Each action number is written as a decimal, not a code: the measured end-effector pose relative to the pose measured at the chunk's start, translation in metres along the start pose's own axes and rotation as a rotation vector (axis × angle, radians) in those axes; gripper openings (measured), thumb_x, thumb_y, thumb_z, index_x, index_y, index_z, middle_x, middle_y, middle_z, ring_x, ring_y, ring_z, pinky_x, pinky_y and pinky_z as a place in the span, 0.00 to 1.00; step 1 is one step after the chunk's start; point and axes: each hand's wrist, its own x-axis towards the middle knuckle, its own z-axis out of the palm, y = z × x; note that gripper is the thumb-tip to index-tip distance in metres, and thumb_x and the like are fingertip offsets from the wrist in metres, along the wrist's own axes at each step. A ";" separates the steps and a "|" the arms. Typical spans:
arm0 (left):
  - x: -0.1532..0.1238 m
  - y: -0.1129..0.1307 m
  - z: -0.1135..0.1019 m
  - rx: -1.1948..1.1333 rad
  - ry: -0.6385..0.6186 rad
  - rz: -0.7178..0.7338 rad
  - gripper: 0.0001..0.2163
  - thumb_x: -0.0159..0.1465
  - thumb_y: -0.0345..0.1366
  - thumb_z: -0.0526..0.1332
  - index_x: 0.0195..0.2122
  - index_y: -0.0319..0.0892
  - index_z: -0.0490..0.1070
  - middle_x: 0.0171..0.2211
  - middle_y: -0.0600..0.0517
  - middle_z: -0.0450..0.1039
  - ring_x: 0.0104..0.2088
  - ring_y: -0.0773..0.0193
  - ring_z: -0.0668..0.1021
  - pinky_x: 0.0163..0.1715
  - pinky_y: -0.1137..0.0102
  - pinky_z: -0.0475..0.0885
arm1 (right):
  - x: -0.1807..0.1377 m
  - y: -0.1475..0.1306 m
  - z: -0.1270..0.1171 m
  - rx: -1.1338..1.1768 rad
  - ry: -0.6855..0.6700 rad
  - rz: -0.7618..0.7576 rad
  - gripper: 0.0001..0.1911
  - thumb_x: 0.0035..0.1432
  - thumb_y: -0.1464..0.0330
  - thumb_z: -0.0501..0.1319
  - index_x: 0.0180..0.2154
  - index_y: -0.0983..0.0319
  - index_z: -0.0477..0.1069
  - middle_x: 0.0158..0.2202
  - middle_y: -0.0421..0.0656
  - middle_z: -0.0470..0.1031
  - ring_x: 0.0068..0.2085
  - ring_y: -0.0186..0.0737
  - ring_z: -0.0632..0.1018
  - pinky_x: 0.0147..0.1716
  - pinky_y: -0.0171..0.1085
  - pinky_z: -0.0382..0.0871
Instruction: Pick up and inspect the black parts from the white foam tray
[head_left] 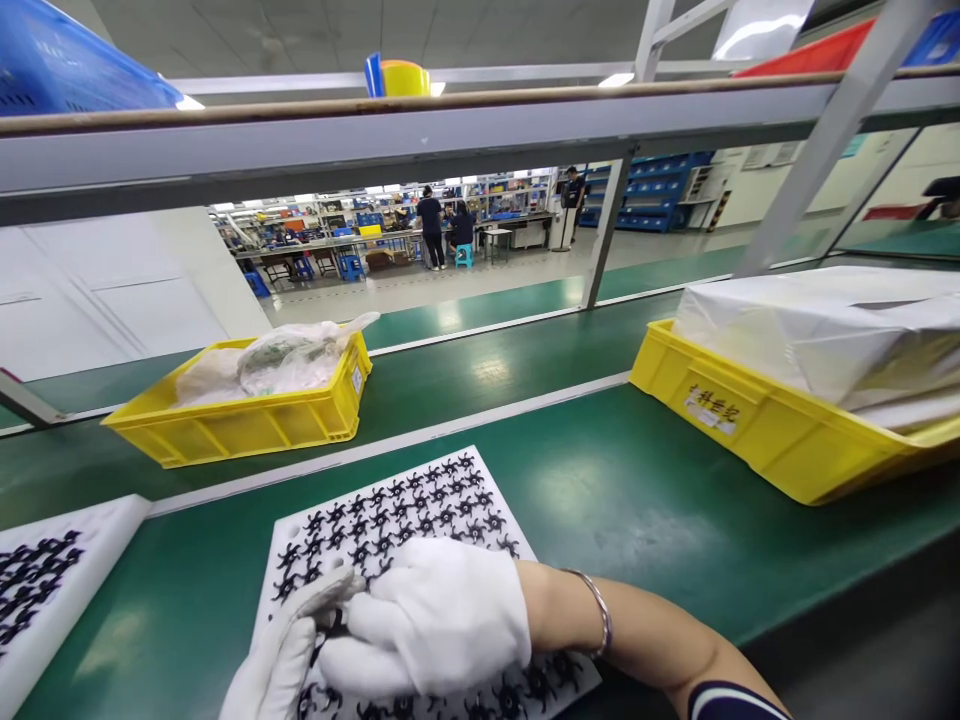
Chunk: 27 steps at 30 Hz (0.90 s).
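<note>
A white foam tray point(442, 530) lies on the green bench top, bearing rows of small black star-shaped parts with curved arms. Both my hands wear white gloves and meet over the near half of this tray. My right hand point(431, 620) comes in from the right, back up, its fingers curled and pressed together. My left hand point(289, 640) is at the lower left, its fingers and thumb bent toward the right fingertips. Dark bits show between the two hands; whether they are held or lie in the tray is unclear. The gloves hide what the fingers grip.
Another white tray point(90, 560) of black parts lies at the left. Behind stand a yellow bin point(255, 425) with plastic bags and, to the right, a yellow bin point(739, 430) with white wrapping. A shelf rail point(450, 130) crosses above. People work in the far background.
</note>
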 end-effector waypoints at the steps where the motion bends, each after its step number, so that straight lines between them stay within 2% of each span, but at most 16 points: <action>1: -0.001 -0.001 0.001 -0.006 0.017 0.009 0.22 0.60 0.54 0.54 0.45 0.44 0.73 0.47 0.49 0.73 0.50 0.52 0.73 0.53 0.62 0.69 | 0.000 0.001 0.000 -0.008 0.002 0.013 0.11 0.68 0.69 0.48 0.48 0.61 0.64 0.29 0.37 0.65 0.25 0.36 0.63 0.19 0.38 0.46; 3: -0.002 -0.002 0.004 -0.009 0.038 0.024 0.22 0.61 0.54 0.53 0.45 0.44 0.73 0.49 0.49 0.72 0.52 0.52 0.72 0.55 0.61 0.67 | -0.001 0.003 0.000 -0.026 -0.026 0.039 0.10 0.67 0.69 0.49 0.48 0.60 0.64 0.29 0.36 0.65 0.24 0.36 0.63 0.19 0.38 0.44; 6: 0.002 -0.005 0.006 0.044 0.007 0.033 0.23 0.60 0.55 0.54 0.45 0.43 0.73 0.51 0.47 0.71 0.54 0.50 0.70 0.58 0.59 0.63 | -0.001 0.011 0.003 -0.011 -0.083 0.075 0.08 0.67 0.68 0.51 0.46 0.59 0.64 0.30 0.36 0.67 0.24 0.36 0.63 0.19 0.38 0.43; 9: 0.008 -0.007 0.005 0.163 -0.070 0.002 0.23 0.58 0.55 0.57 0.46 0.43 0.73 0.51 0.46 0.71 0.54 0.48 0.69 0.58 0.55 0.61 | -0.003 0.021 0.008 0.113 -0.074 0.107 0.09 0.67 0.65 0.52 0.47 0.59 0.64 0.37 0.36 0.71 0.28 0.35 0.66 0.20 0.38 0.47; 11: 0.010 -0.004 0.006 0.165 -0.123 0.002 0.22 0.59 0.53 0.57 0.47 0.43 0.72 0.50 0.46 0.71 0.53 0.48 0.71 0.56 0.55 0.64 | -0.004 0.026 0.011 0.239 -0.036 0.119 0.12 0.66 0.64 0.53 0.50 0.59 0.62 0.40 0.37 0.71 0.32 0.35 0.68 0.23 0.38 0.52; 15: 0.006 0.017 0.009 -0.002 -0.184 0.027 0.19 0.61 0.49 0.57 0.49 0.44 0.70 0.51 0.47 0.70 0.53 0.53 0.71 0.54 0.62 0.67 | -0.009 0.029 0.013 0.524 0.074 0.221 0.16 0.66 0.68 0.54 0.55 0.59 0.60 0.40 0.40 0.71 0.37 0.37 0.70 0.36 0.36 0.62; 18: 0.002 0.034 0.010 -0.097 -0.212 -0.027 0.18 0.65 0.46 0.55 0.52 0.46 0.67 0.54 0.48 0.67 0.52 0.58 0.71 0.53 0.66 0.67 | -0.015 0.028 0.015 0.666 0.136 0.371 0.16 0.65 0.70 0.55 0.54 0.57 0.62 0.43 0.43 0.70 0.44 0.38 0.70 0.46 0.38 0.63; 21: 0.001 0.043 0.008 -0.157 -0.233 -0.071 0.18 0.67 0.46 0.50 0.53 0.44 0.66 0.45 0.48 0.72 0.41 0.62 0.75 0.47 0.66 0.70 | -0.020 0.030 0.020 0.728 0.163 0.433 0.15 0.65 0.69 0.55 0.53 0.55 0.62 0.45 0.42 0.69 0.46 0.39 0.69 0.47 0.39 0.64; 24: 0.003 0.044 0.008 -0.237 -0.268 -0.057 0.18 0.67 0.46 0.51 0.51 0.40 0.68 0.34 0.49 0.73 0.34 0.63 0.75 0.42 0.65 0.70 | -0.020 0.031 0.024 0.739 0.147 0.427 0.16 0.66 0.69 0.54 0.54 0.53 0.61 0.46 0.42 0.68 0.47 0.39 0.70 0.46 0.39 0.66; 27: 0.004 0.043 0.010 -0.418 -0.315 -0.085 0.19 0.65 0.46 0.54 0.48 0.37 0.69 0.39 0.45 0.72 0.33 0.62 0.74 0.36 0.67 0.71 | -0.018 0.030 0.026 0.750 0.125 0.416 0.15 0.66 0.68 0.55 0.53 0.51 0.61 0.46 0.41 0.69 0.47 0.39 0.70 0.46 0.38 0.67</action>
